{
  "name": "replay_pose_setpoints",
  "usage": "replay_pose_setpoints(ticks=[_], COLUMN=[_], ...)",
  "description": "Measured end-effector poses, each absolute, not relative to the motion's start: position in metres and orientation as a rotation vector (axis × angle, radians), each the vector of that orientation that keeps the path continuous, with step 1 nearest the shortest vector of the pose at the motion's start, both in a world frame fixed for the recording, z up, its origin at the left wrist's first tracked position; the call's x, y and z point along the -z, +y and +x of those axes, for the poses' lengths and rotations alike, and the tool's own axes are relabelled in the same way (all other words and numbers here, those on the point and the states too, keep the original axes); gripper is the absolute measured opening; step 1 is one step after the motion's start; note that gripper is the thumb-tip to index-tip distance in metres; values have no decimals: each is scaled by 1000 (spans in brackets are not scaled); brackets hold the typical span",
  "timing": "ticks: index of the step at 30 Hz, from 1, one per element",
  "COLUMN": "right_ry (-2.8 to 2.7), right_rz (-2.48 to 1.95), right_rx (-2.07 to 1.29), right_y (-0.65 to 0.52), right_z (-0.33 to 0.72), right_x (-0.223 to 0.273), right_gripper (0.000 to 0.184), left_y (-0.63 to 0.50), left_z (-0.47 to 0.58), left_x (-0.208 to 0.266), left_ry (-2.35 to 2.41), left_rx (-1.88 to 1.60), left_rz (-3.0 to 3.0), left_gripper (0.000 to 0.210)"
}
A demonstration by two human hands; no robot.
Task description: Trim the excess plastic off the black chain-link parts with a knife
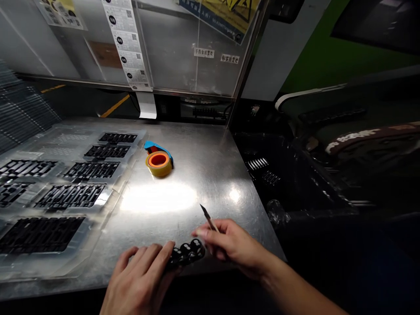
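My left hand [141, 275] grips a black plastic part with a row of round openings [187, 253] at the table's front edge. Its fingers lie over the left end of the part and hide that end. Close to the right end of the part, my right hand [226, 240] is closed on a craft knife [209, 217]. The pointed dark blade of the knife sticks up and to the left, away from the part. Much of the knife's handle is hidden inside my right hand.
On the metal table [203, 162] lies a tape dispenser [159, 162] with a yellow roll. To the left, a clear plastic tray [98, 218] holds several black slotted parts [70, 195]. A black-lined bin [295, 183] with a few parts stands at the right, beyond the table edge.
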State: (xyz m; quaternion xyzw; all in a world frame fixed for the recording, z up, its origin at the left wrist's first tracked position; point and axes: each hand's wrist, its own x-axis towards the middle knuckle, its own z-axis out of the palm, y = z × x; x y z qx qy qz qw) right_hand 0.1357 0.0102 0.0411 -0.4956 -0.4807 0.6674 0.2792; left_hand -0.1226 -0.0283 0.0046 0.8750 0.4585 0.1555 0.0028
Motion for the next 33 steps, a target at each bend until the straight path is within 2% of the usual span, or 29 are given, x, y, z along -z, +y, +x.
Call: replay_pose_setpoints(ticks=[4,6,9,13,20,25,30,33], right_ry=[-1669,-1893,-2017,-2025,-2453,-2595,-2558,-2450], right_rz=[-1562,-1546,-1499,-1434,-1397,-1279,-1267,-1277], right_rx=[-1160,-999,-1070,-1243,-773,-653,-722,-976], right_y=[11,7,2,11,44,50,34,17], right_z=[147,153,159,162,161,165,170,170], right_x=[-37,-38,-41,-45,-47,-45,-37,-35], right_gripper=[41,38,31,33,38,42,43,43], left_y=[-26,-24,-24,-27,-29,-30,-31,-31], left_z=[-120,-118,-114,-114,-120,-117,-114,-114], left_x=[3,4,2,3,7,5,3,2], left_ry=[1634,1684,1708,1703,1655,1645,1688,1698], left_rx=[-437,-433,-425,-424,-441,-433,-423,-414], left_rz=[2774,2782,2791,2825,2888,2867,2835,2816], left_gripper=[38,39,36,37,39,39,38,38])
